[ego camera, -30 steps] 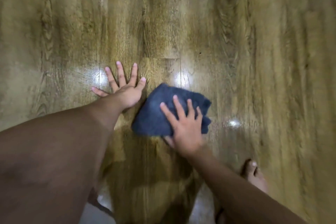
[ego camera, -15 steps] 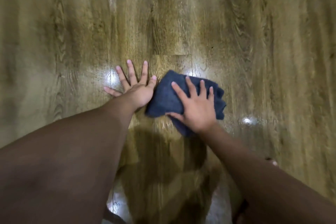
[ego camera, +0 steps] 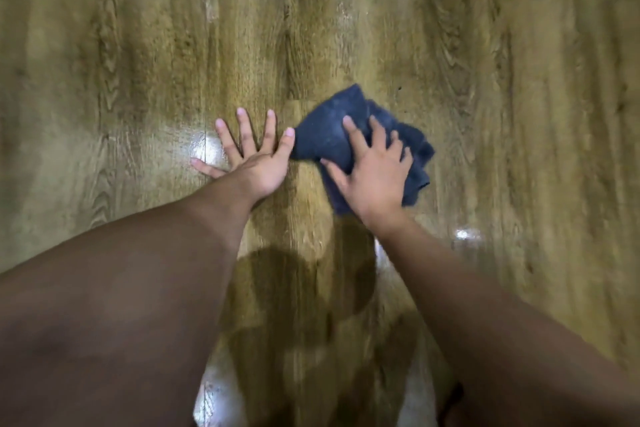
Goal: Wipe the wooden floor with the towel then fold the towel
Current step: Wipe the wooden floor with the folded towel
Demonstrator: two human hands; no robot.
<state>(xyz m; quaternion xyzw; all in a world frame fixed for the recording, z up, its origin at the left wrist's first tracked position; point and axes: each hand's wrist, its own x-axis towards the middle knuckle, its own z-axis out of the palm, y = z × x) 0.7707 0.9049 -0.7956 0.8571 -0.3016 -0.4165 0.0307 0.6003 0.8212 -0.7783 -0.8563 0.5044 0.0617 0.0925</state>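
A dark blue towel (ego camera: 329, 135), bunched and rumpled, lies on the glossy wooden floor (ego camera: 485, 80) just right of centre. My right hand (ego camera: 374, 173) presses down on its near half with spread, fairly straight fingers and covers part of it. My left hand (ego camera: 252, 156) lies flat on the bare floor to the towel's left, fingers splayed, its index fingertip close to the towel's left edge. Both forearms reach in from the bottom of the view.
Wood-grain planks run in every direction around the hands. Bright light reflections (ego camera: 204, 149) show on the floor beside my left hand, and another reflection (ego camera: 462, 234) lies to the right of my right forearm. My shadow darkens the floor between my arms.
My right hand has slid the towel away from me and to the right across the floor. My left hand has stayed planted flat on the floor.
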